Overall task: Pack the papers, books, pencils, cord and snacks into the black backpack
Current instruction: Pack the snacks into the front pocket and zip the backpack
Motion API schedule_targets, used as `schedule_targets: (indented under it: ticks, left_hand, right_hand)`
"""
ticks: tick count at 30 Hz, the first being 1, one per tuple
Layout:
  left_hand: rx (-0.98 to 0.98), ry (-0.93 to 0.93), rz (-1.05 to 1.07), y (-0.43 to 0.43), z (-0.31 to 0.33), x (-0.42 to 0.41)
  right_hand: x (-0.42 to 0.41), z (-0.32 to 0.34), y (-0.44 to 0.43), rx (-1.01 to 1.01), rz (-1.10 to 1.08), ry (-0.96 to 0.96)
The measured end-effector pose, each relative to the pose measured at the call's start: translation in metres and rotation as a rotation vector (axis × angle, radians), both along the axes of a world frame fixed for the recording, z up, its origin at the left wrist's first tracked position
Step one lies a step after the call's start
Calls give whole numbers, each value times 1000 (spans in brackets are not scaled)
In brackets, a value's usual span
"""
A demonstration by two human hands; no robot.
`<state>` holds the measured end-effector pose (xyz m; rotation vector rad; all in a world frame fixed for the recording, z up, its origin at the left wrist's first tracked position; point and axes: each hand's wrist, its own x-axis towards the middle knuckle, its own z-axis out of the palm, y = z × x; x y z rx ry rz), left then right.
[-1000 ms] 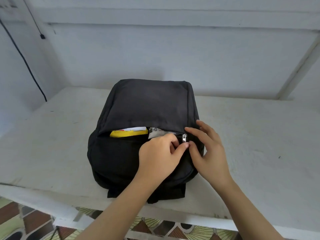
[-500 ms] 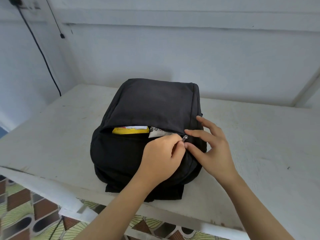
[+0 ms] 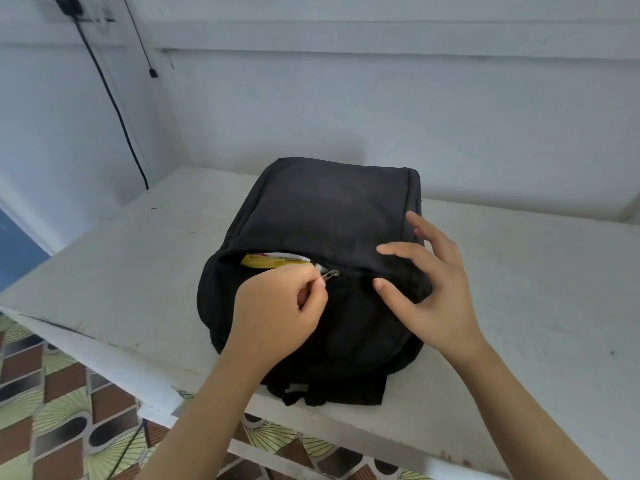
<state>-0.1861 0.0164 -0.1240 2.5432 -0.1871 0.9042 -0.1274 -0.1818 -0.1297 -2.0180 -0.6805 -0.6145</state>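
Leftward along the opening, away from the right hand (image 3: 433, 292), the zipper pull (image 3: 333, 274) has been drawn. It is pinched between the left hand's (image 3: 277, 317) fingers (image 3: 301, 277). The right fingers (image 3: 398, 251) are spread flat on the black backpack (image 3: 329, 209). A yellow snack packet (image 3: 259, 262) is seen just beyond the left fingers. Wide desk (image 3: 536, 289) is left right of the right fingers, and its near edge lies just behind the wrists.

Left hand (image 3: 277, 315) curled, pinching; right hand (image 3: 433, 294) fingers spread.
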Motion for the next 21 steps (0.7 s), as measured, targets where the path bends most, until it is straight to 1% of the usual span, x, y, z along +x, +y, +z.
schedule_targets:
  ticks: [1, 4, 6, 10, 13, 15, 17, 19, 21]
  left_hand:
    - [1, -9, -8, 0, 1, 0]
    - [-3, -17, -34, 3, 1, 1]
    - [12, -12, -42, 7, 2, 1]
    - [54, 36, 13, 20, 7, 1]
    - [65, 84, 171, 46, 10, -7]
    - [13, 90, 308, 71, 9, -15]
    - [-54, 120, 384, 93, 9, -20]
    - [-110, 150, 373, 103, 6, -20]
    - [-207, 166, 346, 105, 0, -16]
  right_hand:
    - [0, 6, 7, -52, 21, -36]
    - [9, 13, 26, -306, 41, -153]
    - [14, 11, 33, -363, 29, -154]
    - [16, 2, 32, -349, -2, -191]
    - [17, -2, 29, -298, -42, -196]
    - [18, -5, 26, -277, -59, -192]
    - [17, -6, 26, -266, -65, -191]
    - [16, -7, 29, -266, -66, -196]
    - [15, -8, 31, -255, -66, -188]
